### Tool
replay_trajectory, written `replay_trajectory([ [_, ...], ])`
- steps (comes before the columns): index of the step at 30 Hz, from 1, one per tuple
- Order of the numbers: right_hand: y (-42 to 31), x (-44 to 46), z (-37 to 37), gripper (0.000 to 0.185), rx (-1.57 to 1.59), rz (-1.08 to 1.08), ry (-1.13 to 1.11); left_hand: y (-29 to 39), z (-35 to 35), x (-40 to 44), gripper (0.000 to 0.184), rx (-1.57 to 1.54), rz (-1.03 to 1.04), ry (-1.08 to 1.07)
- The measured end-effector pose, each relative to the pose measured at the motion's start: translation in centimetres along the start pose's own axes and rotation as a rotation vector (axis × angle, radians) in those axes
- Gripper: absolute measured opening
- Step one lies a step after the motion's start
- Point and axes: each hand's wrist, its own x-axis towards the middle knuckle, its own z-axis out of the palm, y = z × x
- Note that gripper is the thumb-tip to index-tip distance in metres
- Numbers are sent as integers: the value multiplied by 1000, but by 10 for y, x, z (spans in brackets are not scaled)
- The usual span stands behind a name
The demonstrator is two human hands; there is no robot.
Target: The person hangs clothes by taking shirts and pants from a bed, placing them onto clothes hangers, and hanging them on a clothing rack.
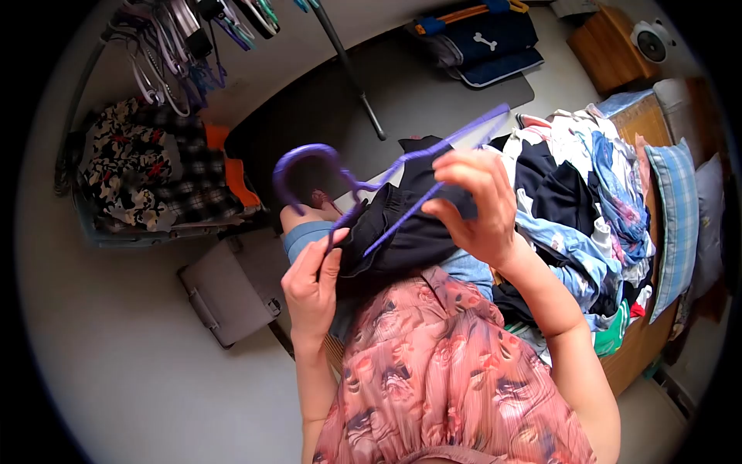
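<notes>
A purple hanger (309,158) is tilted above my lap, its hook pointing left. My left hand (311,282) pinches the hanger's near end together with the edge of a black garment (410,232), which lies across my lap. Over the hanger's right part is my right hand (483,201), with thumb and fingers apart around the bar; some of its fingers are blurred, and no firm grip shows. The hanger's far arm reaches up to the right, past my right fingers.
Mixed clothes (568,193) are heaped at my right beside a blue plaid cushion (676,216). Hangers (174,54) hang from a rack at upper left, above folded clothes (139,170). A grey case (228,298) stands at left. A metal pole (348,66) slants ahead.
</notes>
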Motion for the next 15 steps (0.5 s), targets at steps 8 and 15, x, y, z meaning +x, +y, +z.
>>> replay_trajectory([
  [8, -9, -24, 66, 49, 329, 39, -636, 5, -25, 4, 27, -21, -78, 65],
  [15, -6, -9, 91, 30, 428, -85, -813, 16, -58, 7, 27, 29, -55, -1],
])
